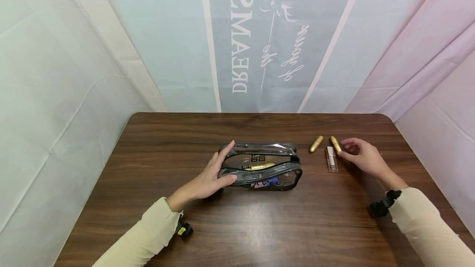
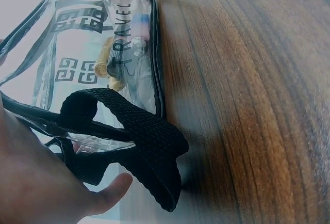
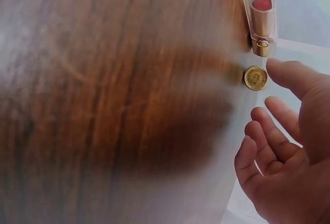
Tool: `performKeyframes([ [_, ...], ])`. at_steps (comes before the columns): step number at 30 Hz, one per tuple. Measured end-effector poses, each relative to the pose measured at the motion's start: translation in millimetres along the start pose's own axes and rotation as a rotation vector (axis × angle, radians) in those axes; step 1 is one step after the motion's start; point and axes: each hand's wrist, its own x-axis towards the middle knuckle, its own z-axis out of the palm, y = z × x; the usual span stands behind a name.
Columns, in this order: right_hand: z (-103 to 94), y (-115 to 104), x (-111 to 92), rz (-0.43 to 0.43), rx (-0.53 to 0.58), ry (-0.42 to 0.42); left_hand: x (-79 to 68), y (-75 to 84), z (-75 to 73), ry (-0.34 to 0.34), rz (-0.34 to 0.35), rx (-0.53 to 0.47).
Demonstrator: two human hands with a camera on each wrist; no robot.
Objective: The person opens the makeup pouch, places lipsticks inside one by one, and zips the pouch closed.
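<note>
A clear pouch with black trim [image 1: 272,172] lies on the table, a gold tube [image 1: 261,166] and a blue-and-pink item [image 1: 265,182] showing through it. My left hand [image 1: 208,178] rests at its left end, fingers spread and fairly straight. In the left wrist view the thumb lies beside the pouch's black strap [image 2: 139,126]. To the right, my right hand [image 1: 365,159] is beside a gold lipstick tube [image 1: 335,145], thumb close to its near end and fingers apart. Whether the thumb touches it, I cannot tell. Next to it lies a clear-cased lipstick [image 1: 331,160], red inside the case [image 3: 262,4].
Another gold tube [image 1: 316,144] lies between the pouch and the lipsticks. The brown wooden table [image 1: 252,234] has its far edge against a printed curtain [image 1: 178,44]. White cloth [image 1: 55,106] hangs at the left side.
</note>
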Motion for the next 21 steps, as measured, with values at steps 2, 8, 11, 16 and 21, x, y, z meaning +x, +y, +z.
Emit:
performKeyframes([
  [2,0.0,0,0,-0.002,-0.011,-0.009,0.8,-2.7,0.4,0.007,0.011,0.008],
  [8,0.5,2,2,-0.006,-0.033,-0.013,0.6,-0.8,-0.2,0.005,0.013,0.001],
  [11,2.6,2,4,-0.008,-0.044,-0.013,0.8,-1.5,-0.3,0.004,0.016,0.001],
  [16,5.7,1,9,-0.029,-0.058,-0.014,0.9,-3.5,0.3,0.001,0.02,0.001],
  [21,7.8,1,13,-0.073,-0.084,-0.008,0.6,-5.0,1.1,0.001,0.022,-0.01],
])
